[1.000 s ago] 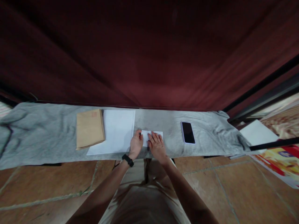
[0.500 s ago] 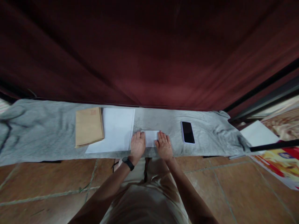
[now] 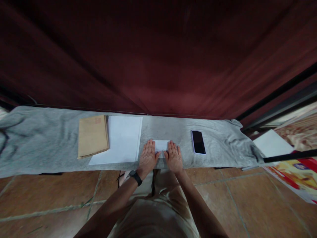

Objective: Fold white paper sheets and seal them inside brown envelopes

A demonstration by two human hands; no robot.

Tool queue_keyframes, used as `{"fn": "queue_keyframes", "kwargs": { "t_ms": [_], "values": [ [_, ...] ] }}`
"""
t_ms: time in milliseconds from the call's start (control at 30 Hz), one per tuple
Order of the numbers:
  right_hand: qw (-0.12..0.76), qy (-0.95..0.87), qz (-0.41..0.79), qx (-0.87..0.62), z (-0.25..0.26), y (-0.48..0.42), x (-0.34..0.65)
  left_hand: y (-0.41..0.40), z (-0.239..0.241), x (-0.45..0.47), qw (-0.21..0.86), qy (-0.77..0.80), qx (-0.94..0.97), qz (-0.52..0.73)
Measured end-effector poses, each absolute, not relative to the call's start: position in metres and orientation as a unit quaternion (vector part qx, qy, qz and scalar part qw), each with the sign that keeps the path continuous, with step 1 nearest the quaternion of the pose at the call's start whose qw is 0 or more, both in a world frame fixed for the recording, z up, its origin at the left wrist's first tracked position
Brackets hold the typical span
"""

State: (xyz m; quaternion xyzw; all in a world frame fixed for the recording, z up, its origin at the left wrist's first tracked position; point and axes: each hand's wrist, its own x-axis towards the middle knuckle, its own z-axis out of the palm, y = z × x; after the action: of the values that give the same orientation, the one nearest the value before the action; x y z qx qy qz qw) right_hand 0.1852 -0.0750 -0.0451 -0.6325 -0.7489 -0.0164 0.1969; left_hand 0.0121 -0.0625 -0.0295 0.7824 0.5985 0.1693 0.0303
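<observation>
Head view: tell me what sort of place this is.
Probably a makeshift paperwork spot in a home: a long grey cloth spread as a worktop, a dark red curtain right behind it, terracotta floor tiles below. The left hand and right hand lie flat on a small white paper.

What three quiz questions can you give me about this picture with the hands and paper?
1. True or false: the phone lies right of the small folded paper.
2. Which lies furthest left on the grey cloth? A) brown envelope B) large white sheet C) phone
3. How many hands rest on the small folded paper?
Key: 1 true; 2 A; 3 two, the left hand and right hand, both flat.
</observation>
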Motion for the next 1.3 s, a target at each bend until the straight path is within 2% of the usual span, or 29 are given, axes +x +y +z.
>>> {"fn": "queue_keyframes", "kwargs": {
  "t_ms": [233,467,867,1300],
  "values": [
    [0.216,-0.709,-0.032,-0.670,-0.041,-0.077,0.179,-0.063,-0.033,0.012,0.012,0.604,0.779,0.170],
    [0.200,-0.773,0.012,-0.602,-0.038,-0.078,0.148,-0.063,-0.033,0.009,0.007,0.593,0.791,0.149],
    [0.207,-0.758,-0.048,-0.617,-0.049,-0.089,0.179,-0.081,-0.032,-0.001,0.002,0.603,0.782,0.156],
    [0.213,-0.755,-0.032,-0.620,-0.050,-0.090,0.178,-0.117,-0.018,-0.002,-0.008,0.575,0.801,0.168]
  ]
}}
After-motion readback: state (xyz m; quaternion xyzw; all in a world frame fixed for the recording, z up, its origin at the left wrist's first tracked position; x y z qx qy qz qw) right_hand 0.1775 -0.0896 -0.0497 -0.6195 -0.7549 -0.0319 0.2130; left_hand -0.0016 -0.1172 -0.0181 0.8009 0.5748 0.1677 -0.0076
